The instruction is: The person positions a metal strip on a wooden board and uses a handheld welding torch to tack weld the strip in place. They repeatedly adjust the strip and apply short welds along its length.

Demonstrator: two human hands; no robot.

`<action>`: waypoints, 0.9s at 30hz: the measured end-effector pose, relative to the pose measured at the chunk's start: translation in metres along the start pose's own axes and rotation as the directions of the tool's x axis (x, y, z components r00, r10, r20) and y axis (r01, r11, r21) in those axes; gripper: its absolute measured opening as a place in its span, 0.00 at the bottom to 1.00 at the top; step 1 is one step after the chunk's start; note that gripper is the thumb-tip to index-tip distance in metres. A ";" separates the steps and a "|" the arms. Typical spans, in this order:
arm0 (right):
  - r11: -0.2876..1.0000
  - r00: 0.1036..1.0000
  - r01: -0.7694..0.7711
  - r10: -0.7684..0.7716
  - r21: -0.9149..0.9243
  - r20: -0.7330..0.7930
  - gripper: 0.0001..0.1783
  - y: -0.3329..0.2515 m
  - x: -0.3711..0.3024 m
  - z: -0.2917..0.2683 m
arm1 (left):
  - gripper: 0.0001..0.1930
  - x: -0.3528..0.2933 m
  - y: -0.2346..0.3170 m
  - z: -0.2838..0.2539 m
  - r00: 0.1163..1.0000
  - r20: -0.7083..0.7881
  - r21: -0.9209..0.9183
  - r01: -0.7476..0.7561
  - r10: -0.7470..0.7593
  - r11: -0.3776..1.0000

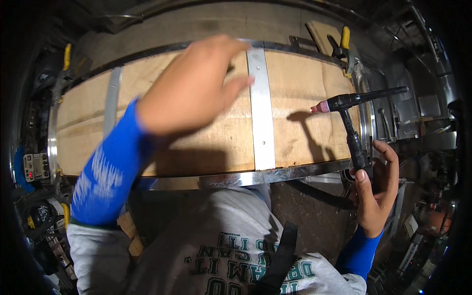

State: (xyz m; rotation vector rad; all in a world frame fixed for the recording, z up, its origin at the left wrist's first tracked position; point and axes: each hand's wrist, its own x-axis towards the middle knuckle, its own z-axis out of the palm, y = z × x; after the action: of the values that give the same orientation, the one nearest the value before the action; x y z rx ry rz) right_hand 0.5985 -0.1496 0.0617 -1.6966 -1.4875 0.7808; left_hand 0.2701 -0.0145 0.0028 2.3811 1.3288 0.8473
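Observation:
In my right hand [377, 201] is a black TIG welding torch [350, 123], gripped low on its handle near the board's right front edge. Its pink ceramic cup [320, 106] points left, and its long back cap sticks out to the right. My left hand [196, 91] is stretched over the plywood board [300, 81], thumb apart from the fingers, slightly blurred. The fingertips come close to a grey metal strip [263, 118] that crosses the board. Nothing shows in that hand, though its palm side is hidden.
A shiny metal frame [255, 176] edges the board. Yellow-handled clamps [345, 38] grip the far corners. A second metal strip [112, 96] crosses at the left. Tools such as a wrench [386, 124] lie at the right. A small control box [36, 167] stands at the left.

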 end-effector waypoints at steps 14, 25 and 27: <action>0.934 0.989 0.017 0.036 0.357 -0.141 0.29 0.013 -0.041 0.016 | 0.18 0.154 -0.146 0.076 0.486 0.874 -0.322 0.623 -0.029 0.713; 0.646 0.875 0.481 -0.399 0.593 -0.275 0.24 -0.082 -0.014 -0.077 | 0.18 0.164 -0.155 0.105 0.581 0.807 -0.300 0.561 -0.109 0.772; 0.666 0.778 0.621 -0.589 0.414 -0.219 0.27 -0.085 0.009 -0.133 | 0.18 0.165 -0.157 0.104 0.591 0.802 -0.306 0.530 -0.086 0.791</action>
State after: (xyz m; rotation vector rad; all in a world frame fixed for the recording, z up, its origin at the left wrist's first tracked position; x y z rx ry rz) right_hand 0.6642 -0.1539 0.2059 -0.7664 -1.5273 0.6270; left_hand 0.2948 0.2126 -0.1005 1.6368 0.9402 0.0121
